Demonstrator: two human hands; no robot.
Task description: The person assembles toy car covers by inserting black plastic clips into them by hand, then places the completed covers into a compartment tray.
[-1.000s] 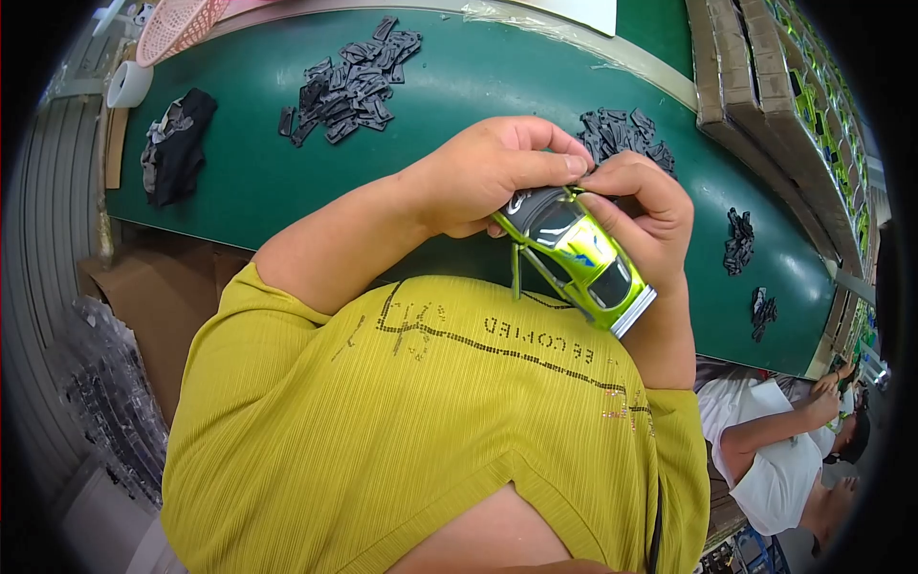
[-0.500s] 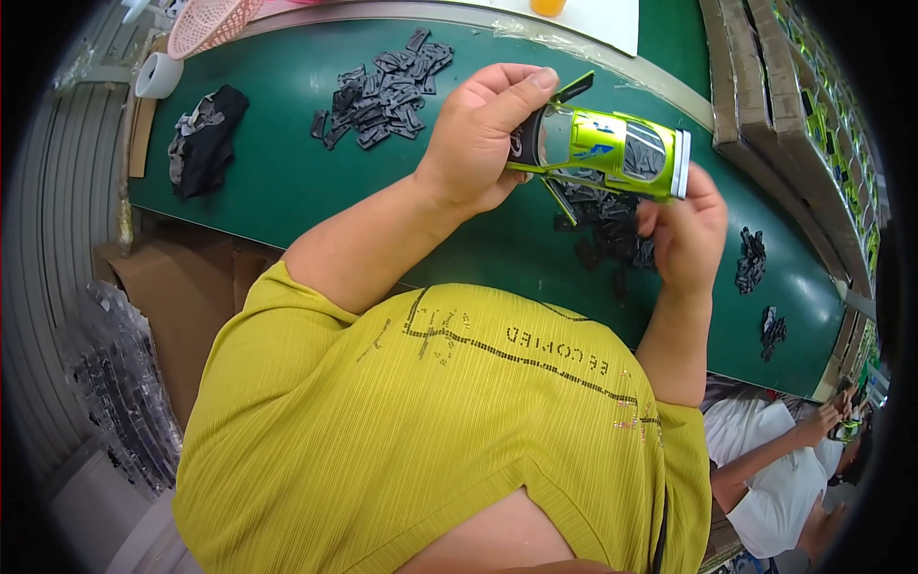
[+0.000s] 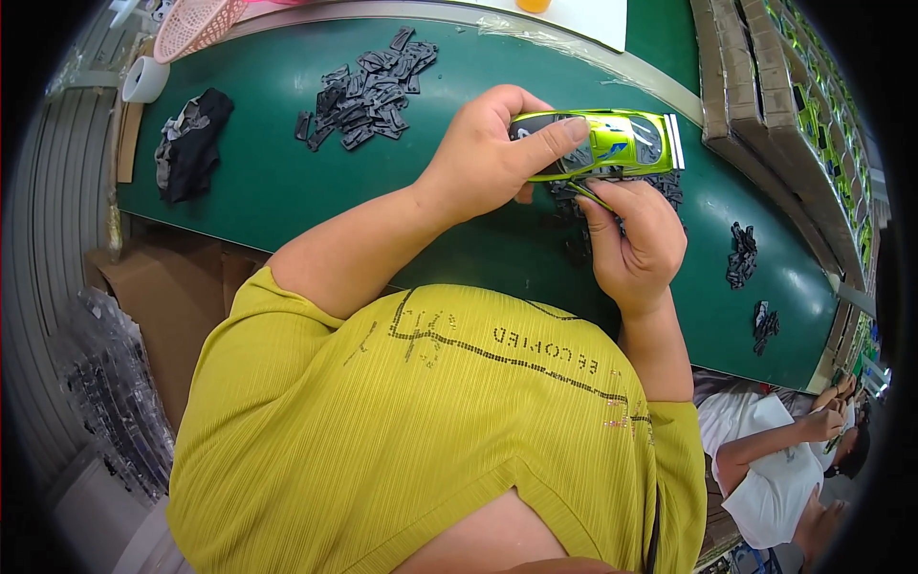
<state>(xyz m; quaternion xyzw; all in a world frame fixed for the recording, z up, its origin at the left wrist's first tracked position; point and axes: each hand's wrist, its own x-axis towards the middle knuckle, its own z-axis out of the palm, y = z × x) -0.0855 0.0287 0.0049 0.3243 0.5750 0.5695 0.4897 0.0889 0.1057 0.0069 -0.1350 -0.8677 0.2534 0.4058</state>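
A lime-green toy car [image 3: 617, 134] with a black front and a pale rear wing is held above the table, its front end toward my left. My left hand [image 3: 488, 148] is closed around the front half, thumb pressing on top near the windscreen. Fingers of my right hand [image 3: 639, 234] pinch the near-side door [image 3: 591, 194], which stands out from the car's body. No opened door shows on the far side. Below and behind the car lies a pile of small black plastic parts [image 3: 669, 187], partly hidden by my hands.
On the green table [image 3: 277, 182] are another pile of black parts [image 3: 368, 96], a dark cloth [image 3: 196, 143], a tape roll [image 3: 145, 79] and two small black heaps [image 3: 741, 256]. A pink basket [image 3: 196, 29] sits far left. Stacked cardboard trays [image 3: 736, 96] line the right; a co-worker [image 3: 765, 459] sits beyond.
My right hand has moved left from the car's rear to the near door. The far door, swung out before, now lies against the body. My left thumb has shifted onto the car's top.
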